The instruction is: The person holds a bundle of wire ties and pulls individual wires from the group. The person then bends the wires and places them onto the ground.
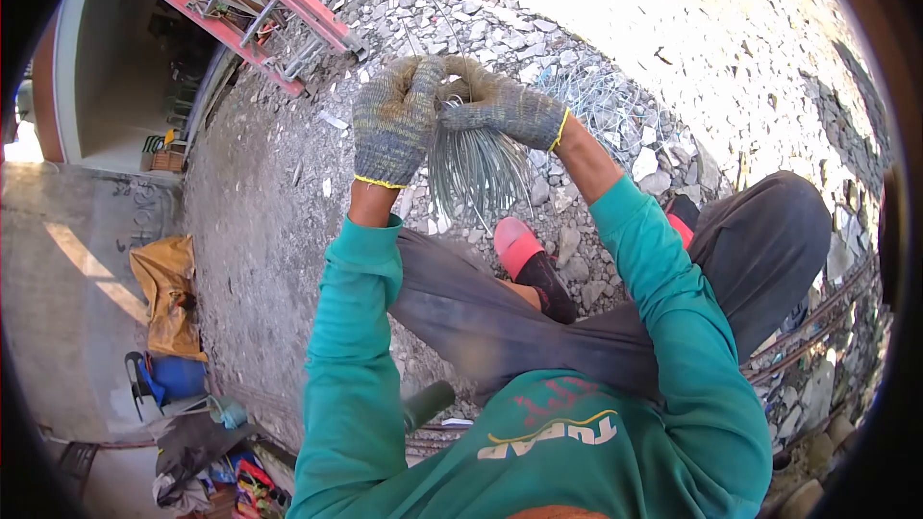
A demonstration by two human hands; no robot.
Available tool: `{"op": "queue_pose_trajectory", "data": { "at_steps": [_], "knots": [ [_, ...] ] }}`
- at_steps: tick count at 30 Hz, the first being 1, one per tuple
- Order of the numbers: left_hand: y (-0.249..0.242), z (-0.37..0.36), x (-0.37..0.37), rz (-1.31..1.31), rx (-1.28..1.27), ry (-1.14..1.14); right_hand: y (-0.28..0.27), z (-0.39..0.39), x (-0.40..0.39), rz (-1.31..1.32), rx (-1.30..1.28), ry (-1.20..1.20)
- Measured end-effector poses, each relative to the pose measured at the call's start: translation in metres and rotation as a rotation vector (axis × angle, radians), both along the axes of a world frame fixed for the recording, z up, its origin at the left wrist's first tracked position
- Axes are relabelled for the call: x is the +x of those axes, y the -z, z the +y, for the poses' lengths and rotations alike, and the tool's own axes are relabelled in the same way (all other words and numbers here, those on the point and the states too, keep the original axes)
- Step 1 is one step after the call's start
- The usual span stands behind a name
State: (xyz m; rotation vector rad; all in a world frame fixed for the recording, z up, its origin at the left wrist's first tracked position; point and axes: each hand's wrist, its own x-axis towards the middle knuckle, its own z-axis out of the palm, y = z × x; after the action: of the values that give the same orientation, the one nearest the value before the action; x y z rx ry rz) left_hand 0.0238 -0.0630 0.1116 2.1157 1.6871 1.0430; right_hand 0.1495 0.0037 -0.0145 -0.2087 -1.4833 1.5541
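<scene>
A bundle of thin tie wire point(478, 173) hangs from between my two hands, its loose strands fanned out downward over the gravel. My left hand point(392, 122), in a grey knitted glove with a yellow cuff, is closed at the bundle's upper left. From the right, my right hand point(507, 108), gloved the same way, has its fingers curled round the top of the wires with the thumb pressing toward the left hand. A few single strands stick up above the gloves. The exact grip of the fingertips is partly hidden.
A red ladder point(231, 14) lies at the upper left. Loose tangled wire point(615, 106) rests on the gravel right of my hands. An orange-brown sack point(165, 293) and a blue container point(178, 377) stand by the wall at left. Rebar point(812, 332) lies at right.
</scene>
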Motion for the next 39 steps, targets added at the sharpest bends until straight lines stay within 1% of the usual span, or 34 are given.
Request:
{"op": "queue_pose_trajectory", "data": {
  "at_steps": [1, 2, 3, 5, 6, 7, 9, 10, 11, 13, 14, 15, 17, 18, 20, 21, 23, 24, 26, 29, 30, 32, 33, 34, 35, 36, 37, 38, 39],
  "knots": [
    [-0.002, -0.001, -0.001, -0.032, -0.044, -0.055, 0.002, -0.004, -0.008, -0.174, 0.150, 0.239],
    [0.000, 0.000, -0.003, -0.033, -0.007, -0.013, 0.002, -0.008, -0.020, -0.238, 0.249, 0.448],
    [0.001, 0.000, -0.003, -0.038, -0.010, -0.020, 0.004, -0.011, -0.021, -0.242, 0.248, 0.440],
    [0.001, -0.002, -0.002, 0.103, -0.064, 0.077, -0.023, -0.030, -0.008, -0.440, 0.074, 0.400],
    [0.008, -0.002, -0.003, 0.186, 0.054, 0.080, -0.013, -0.028, -0.013, -0.418, 0.127, 0.466],
    [0.010, -0.002, -0.005, 0.185, 0.054, 0.078, -0.019, -0.031, -0.010, -0.419, 0.128, 0.464],
    [0.014, -0.003, -0.010, 0.060, -0.056, 0.043, -0.030, -0.039, -0.005, -0.457, 0.043, 0.421],
    [0.016, -0.004, -0.010, -0.037, -0.068, 0.019, -0.025, -0.039, -0.009, -0.568, 0.029, 0.492],
    [0.018, -0.005, -0.010, -0.036, -0.070, 0.023, -0.021, -0.038, -0.012, -0.568, 0.025, 0.495],
    [0.019, -0.006, -0.008, -0.002, -0.051, -0.038, -0.014, -0.037, -0.018, -0.611, 0.048, 0.635],
    [0.019, -0.007, -0.007, -0.003, -0.052, -0.039, -0.010, -0.037, -0.021, -0.593, 0.061, 0.687],
    [0.020, -0.008, -0.005, -0.015, -0.045, -0.026, -0.006, -0.035, -0.021, -0.592, 0.061, 0.686],
    [0.019, -0.008, -0.002, -0.036, -0.027, 0.000, -0.014, -0.036, -0.014, -0.520, 0.070, 0.566],
    [0.021, -0.006, -0.003, -0.034, -0.024, 0.002, -0.018, -0.035, -0.009, -0.518, 0.072, 0.569],
    [0.024, -0.003, -0.004, -0.100, -0.087, 0.010, -0.030, -0.035, 0.003, -0.654, 0.022, 0.352],
    [0.026, -0.003, -0.006, -0.100, -0.086, 0.010, -0.026, -0.033, 0.003, -0.653, 0.023, 0.353],
    [0.023, -0.007, -0.006, -0.111, -0.099, -0.017, -0.004, -0.027, -0.007, -0.452, 0.087, 0.270],
    [0.022, -0.007, -0.009, -0.110, -0.099, -0.021, 0.013, -0.023, -0.019, -0.306, 0.161, 0.345],
    [0.020, -0.006, -0.015, -0.204, -0.116, -0.049, 0.006, -0.027, -0.014, -0.335, 0.143, 0.322],
    [0.019, -0.005, -0.020, -0.163, -0.143, -0.034, 0.004, -0.027, -0.012, -0.386, 0.145, 0.303],
    [0.020, -0.006, -0.023, -0.164, -0.143, -0.038, 0.005, -0.026, -0.010, -0.330, 0.124, 0.233],
    [0.022, -0.007, -0.021, -0.073, -0.023, -0.020, 0.006, -0.024, -0.013, -0.214, 0.065, 0.113],
    [0.022, -0.005, -0.020, -0.016, 0.028, -0.030, 0.012, -0.022, -0.016, -0.189, 0.031, 0.100],
    [0.012, -0.007, -0.008, -0.048, -0.031, -0.048, 0.013, -0.022, -0.013, -0.165, 0.071, 0.131],
    [0.019, -0.002, -0.008, -0.074, -0.010, -0.056, 0.024, -0.017, -0.017, -0.175, 0.142, 0.210],
    [0.018, 0.000, -0.007, -0.152, -0.100, -0.053, 0.011, -0.023, -0.004, -0.247, 0.085, 0.171],
    [0.028, 0.007, -0.010, -0.179, -0.064, -0.034, 0.009, -0.024, -0.001, -0.196, 0.146, 0.259],
    [0.040, 0.013, -0.014, -0.270, -0.063, -0.035, 0.007, -0.024, 0.000, -0.177, 0.105, 0.234],
    [0.052, 0.021, -0.022, -0.282, -0.038, -0.006, 0.009, -0.023, 0.000, -0.226, 0.064, 0.220]
  ]
}}
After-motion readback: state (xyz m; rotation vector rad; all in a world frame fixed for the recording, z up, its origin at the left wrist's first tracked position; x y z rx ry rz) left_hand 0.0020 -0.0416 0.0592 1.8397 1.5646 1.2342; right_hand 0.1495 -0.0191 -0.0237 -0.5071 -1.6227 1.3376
